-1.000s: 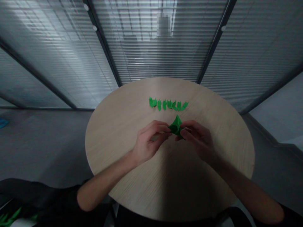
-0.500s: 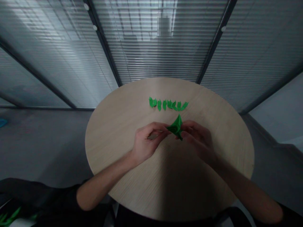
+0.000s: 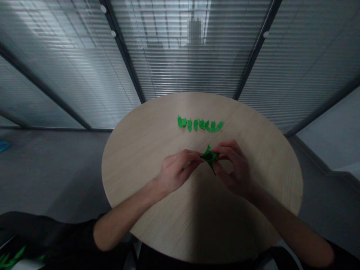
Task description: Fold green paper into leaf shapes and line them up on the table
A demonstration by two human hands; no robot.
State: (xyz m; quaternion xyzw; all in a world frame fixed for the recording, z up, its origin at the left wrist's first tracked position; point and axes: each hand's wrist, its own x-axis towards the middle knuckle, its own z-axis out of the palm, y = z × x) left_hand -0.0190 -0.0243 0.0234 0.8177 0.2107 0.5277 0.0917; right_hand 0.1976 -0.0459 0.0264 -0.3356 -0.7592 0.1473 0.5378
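A small folded piece of green paper [image 3: 209, 156], with several points and a dark hollow in its middle, is held above the table between both hands. My left hand [image 3: 177, 169] pinches its left corner between thumb and fingers. The thumb and fingertips of my right hand [image 3: 236, 168] are closed on its right side, the hand arched with a gap behind the fingertips. Part of the paper is covered by the fingers. Beyond the hands, several small green leaf-like folded pieces [image 3: 196, 124] lie in a row.
The round wooden table [image 3: 135, 150] reaches to a glass wall with blinds [image 3: 182, 75]. At the lower left, more green pieces [image 3: 14, 258] show beside a white edge. A blue object [image 3: 3, 145] lies on the floor at far left.
The green paper has turned and been drawn in, showing smaller and slightly lower. My right hand's fingers have lifted and arched over its right side; my left hand keeps its pinch.
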